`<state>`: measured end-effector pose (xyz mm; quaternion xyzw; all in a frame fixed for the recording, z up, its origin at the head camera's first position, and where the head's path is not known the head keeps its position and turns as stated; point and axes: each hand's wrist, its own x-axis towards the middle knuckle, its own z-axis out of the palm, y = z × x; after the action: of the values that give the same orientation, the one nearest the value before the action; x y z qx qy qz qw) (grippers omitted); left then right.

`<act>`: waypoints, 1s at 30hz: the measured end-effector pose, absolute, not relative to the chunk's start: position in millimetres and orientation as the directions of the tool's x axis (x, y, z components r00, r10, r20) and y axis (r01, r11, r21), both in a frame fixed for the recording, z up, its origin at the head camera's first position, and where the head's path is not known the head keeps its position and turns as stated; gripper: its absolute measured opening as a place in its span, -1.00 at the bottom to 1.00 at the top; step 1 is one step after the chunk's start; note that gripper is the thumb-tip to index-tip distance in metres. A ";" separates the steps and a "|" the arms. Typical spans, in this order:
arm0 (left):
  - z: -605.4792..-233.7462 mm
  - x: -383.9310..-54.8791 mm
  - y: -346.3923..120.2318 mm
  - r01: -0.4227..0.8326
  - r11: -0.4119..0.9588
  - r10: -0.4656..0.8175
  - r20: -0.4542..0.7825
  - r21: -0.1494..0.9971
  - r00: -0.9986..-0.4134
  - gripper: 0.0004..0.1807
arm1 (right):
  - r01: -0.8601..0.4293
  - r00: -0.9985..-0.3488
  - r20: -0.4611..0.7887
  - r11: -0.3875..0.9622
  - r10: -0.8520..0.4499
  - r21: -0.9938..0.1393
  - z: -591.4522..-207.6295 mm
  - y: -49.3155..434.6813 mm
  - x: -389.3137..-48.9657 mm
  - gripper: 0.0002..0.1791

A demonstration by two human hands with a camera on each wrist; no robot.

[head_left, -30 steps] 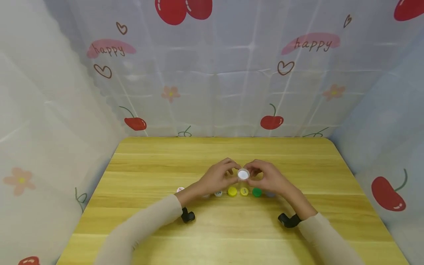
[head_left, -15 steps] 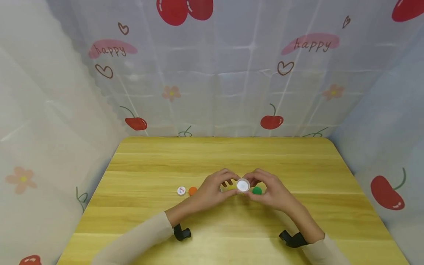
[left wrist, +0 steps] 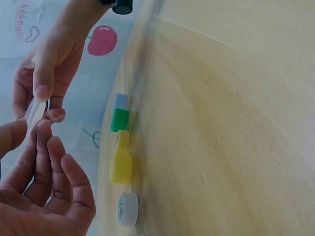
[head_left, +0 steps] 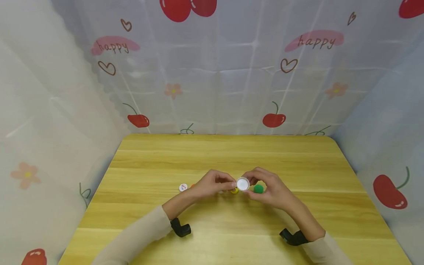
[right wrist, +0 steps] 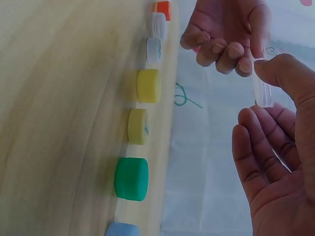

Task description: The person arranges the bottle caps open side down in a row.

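A translucent bottle cap [head_left: 243,184] with a white inner face is held up above the table between both hands. My right hand [head_left: 269,187] pinches it, the thumb on one edge and the fingers on the opposite one, as the cap [right wrist: 264,84] in the right wrist view shows. Reaching in from the other side, my left hand [head_left: 210,184] has its thumb and index fingertips at the cap's near edge. The left wrist view shows the cap [left wrist: 35,112] edge-on between the two hands, the left hand's other fingers [left wrist: 74,177] loosely bent.
Below the hands several bottle caps stand in a row on the wooden table [head_left: 212,235]: green [right wrist: 131,179], pale yellow [right wrist: 138,126], yellow [right wrist: 149,85], white [right wrist: 153,50], orange [right wrist: 163,10] and blue [right wrist: 123,229]. A printed white cap [head_left: 183,187] sits at the left end.
Both hands first came down toward the person with the cap. Since then the left fingers have shifted, with the thumb now up by the index finger at the cap's left edge.
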<state>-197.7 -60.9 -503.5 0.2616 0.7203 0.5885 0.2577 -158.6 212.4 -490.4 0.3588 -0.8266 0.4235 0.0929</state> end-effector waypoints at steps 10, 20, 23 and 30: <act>-508.0 -197.4 -53.0 -0.038 0.146 0.655 -0.125 0.989 -0.745 -0.76 | -0.627 -0.762 0.402 0.424 -0.508 -0.653 -494.3 212.0 -157.5 -0.50; -511.3 -194.8 -53.5 0.270 0.303 0.523 0.077 0.914 -0.849 -0.84 | -0.465 -0.872 0.261 0.531 -0.414 -0.709 -501.1 206.7 -157.4 -0.41; -513.6 -194.8 -55.7 0.371 0.335 0.470 0.188 0.866 -0.863 -0.91 | -0.314 -0.914 0.137 0.453 -0.381 -0.834 -502.8 204.8 -159.0 -0.57; -514.2 -194.3 -60.7 0.711 0.460 0.475 0.529 0.533 -0.703 -0.93 | 0.047 -0.875 -0.112 0.148 -0.471 -0.988 -502.4 198.3 -166.0 -0.45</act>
<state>-194.3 -60.7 -514.2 0.3528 0.8403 0.3816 -0.1543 -166.0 198.3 -502.4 0.1455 -0.7298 0.6362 -0.2037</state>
